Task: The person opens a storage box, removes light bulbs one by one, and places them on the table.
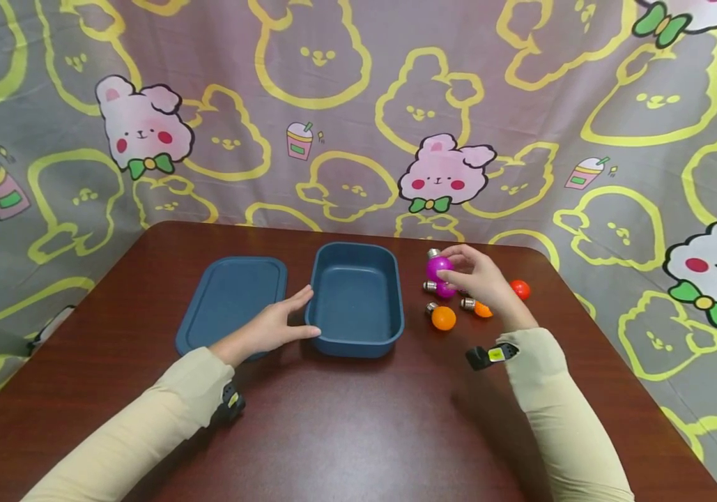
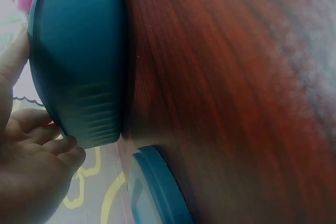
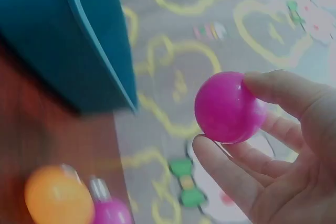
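My right hand (image 1: 480, 279) pinches a magenta light bulb (image 1: 438, 266) by its round globe, thumb on one side and fingers on the other. In the right wrist view the globe (image 3: 226, 107) shows, held up off the table. Its metal screw base points away in the head view. Below it lies a second magenta bulb (image 1: 446, 290). With thumb and fingers spread, my left hand (image 1: 270, 328) rests against the left side of a deep blue box (image 1: 355, 348). In the left wrist view, its fingertips (image 2: 67, 142) touch the box near the rim.
Orange bulbs (image 1: 443, 318) and a red one (image 1: 520, 289) lie right of the box, partly behind the right hand. A flat blue lid (image 1: 239, 296) lies on the brown table (image 1: 345, 432) to the left. A patterned curtain (image 1: 358, 104) hangs behind the table.
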`<state>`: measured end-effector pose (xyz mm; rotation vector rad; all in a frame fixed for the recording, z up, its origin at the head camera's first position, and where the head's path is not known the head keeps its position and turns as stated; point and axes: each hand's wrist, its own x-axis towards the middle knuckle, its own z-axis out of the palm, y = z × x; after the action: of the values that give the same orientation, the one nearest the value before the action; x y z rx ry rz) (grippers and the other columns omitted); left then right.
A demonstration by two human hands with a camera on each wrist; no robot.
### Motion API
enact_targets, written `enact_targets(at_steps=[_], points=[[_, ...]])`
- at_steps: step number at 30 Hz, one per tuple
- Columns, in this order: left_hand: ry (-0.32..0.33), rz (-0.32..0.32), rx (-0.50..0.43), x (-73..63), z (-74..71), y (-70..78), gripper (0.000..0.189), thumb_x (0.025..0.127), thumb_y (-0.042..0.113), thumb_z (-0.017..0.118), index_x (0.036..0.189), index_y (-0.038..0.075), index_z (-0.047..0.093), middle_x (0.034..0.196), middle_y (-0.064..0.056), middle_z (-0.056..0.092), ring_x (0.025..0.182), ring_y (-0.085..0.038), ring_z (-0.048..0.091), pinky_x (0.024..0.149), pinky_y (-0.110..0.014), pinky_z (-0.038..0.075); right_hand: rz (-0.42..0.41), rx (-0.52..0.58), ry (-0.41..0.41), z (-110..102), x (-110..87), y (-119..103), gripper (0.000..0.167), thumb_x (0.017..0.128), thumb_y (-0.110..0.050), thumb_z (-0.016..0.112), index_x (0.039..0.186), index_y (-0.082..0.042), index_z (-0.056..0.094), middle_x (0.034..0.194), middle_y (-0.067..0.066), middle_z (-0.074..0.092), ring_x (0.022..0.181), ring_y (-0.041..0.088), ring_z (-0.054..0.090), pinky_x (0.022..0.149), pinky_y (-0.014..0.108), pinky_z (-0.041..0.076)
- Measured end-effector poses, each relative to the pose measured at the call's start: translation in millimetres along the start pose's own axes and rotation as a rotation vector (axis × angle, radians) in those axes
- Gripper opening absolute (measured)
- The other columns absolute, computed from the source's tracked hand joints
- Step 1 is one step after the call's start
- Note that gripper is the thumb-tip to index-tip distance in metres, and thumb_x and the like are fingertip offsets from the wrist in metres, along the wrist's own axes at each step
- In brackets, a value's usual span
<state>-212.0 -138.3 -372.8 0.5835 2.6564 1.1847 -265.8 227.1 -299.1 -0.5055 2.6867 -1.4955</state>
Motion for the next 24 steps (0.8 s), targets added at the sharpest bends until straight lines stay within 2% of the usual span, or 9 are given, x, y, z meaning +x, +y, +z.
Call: enact_targets(at_steps=[4, 6, 10, 14, 20, 24], points=[[0.006, 0.003, 0.008, -0.6, -0.9, -0.5, 0.081, 0.085, 0.034, 0.067, 0.146, 0.005, 0.022, 0.152, -0.006, 0.011, 0.135, -0.028, 0.016, 0.103, -0.051, 0.022, 0.038, -0.027, 0.081, -29, -8.5, 14, 0.046, 0.087, -0.023, 0.065, 0.122, 0.001, 0.048, 0.111, 0.023, 0.053, 0.087, 0.030, 0.061, 0.069, 0.026, 0.052], [0.009, 0.003, 0.007, -0.5, -1.3, -0.8, 0.081, 0.084, 0.034, 0.067, 0.145, 0.005, 0.023, 0.152, -0.006, 0.012, 0.135, -0.028, 0.016, 0.103, -0.051, 0.022, 0.063, -0.040, 0.112, -40, -12.5, 23, 0.048, 0.088, -0.026, 0.064, 0.123, 0.001, 0.047, 0.112, 0.023, 0.052, 0.083, 0.021, 0.062, 0.069, 0.024, 0.051], [0.013, 0.011, 0.010, 0.2, -1.5, -1.1, 0.082, 0.084, 0.035, 0.067, 0.145, 0.003, 0.023, 0.152, -0.007, 0.012, 0.135, -0.029, 0.016, 0.103, -0.051, 0.022, 0.104, -0.014, 0.154, -55, -19.4, 44, 0.050, 0.088, -0.027, 0.063, 0.124, 0.002, 0.044, 0.113, 0.024, 0.050, 0.082, 0.019, 0.063, 0.071, 0.026, 0.052], [0.006, 0.013, 0.018, 0.2, -1.2, -1.5, 0.082, 0.084, 0.036, 0.067, 0.145, 0.004, 0.023, 0.152, -0.007, 0.012, 0.136, -0.028, 0.016, 0.103, -0.051, 0.022, 0.136, 0.013, 0.179, -65, -26.5, 66, 0.051, 0.088, -0.026, 0.063, 0.125, 0.003, 0.042, 0.114, 0.024, 0.047, 0.087, 0.025, 0.061, 0.073, 0.029, 0.052], [0.002, 0.011, 0.011, 1.0, 0.1, -1.3, 0.081, 0.085, 0.034, 0.067, 0.146, 0.004, 0.022, 0.152, -0.007, 0.012, 0.136, -0.027, 0.016, 0.104, -0.050, 0.022, 0.166, 0.034, 0.192, -72, -36.6, 91, 0.052, 0.089, -0.022, 0.062, 0.126, 0.008, 0.039, 0.113, 0.027, 0.045, 0.084, 0.020, 0.062, 0.077, 0.038, 0.050], [-0.001, 0.009, 0.011, 0.2, -0.1, 0.0, 0.081, 0.085, 0.034, 0.066, 0.146, 0.004, 0.022, 0.152, -0.007, 0.011, 0.136, -0.028, 0.015, 0.103, -0.050, 0.022, 0.183, 0.013, 0.193, -74, -39.4, 104, 0.052, 0.089, -0.020, 0.062, 0.125, 0.010, 0.039, 0.111, 0.028, 0.045, 0.082, 0.024, 0.063, 0.074, 0.037, 0.050]])
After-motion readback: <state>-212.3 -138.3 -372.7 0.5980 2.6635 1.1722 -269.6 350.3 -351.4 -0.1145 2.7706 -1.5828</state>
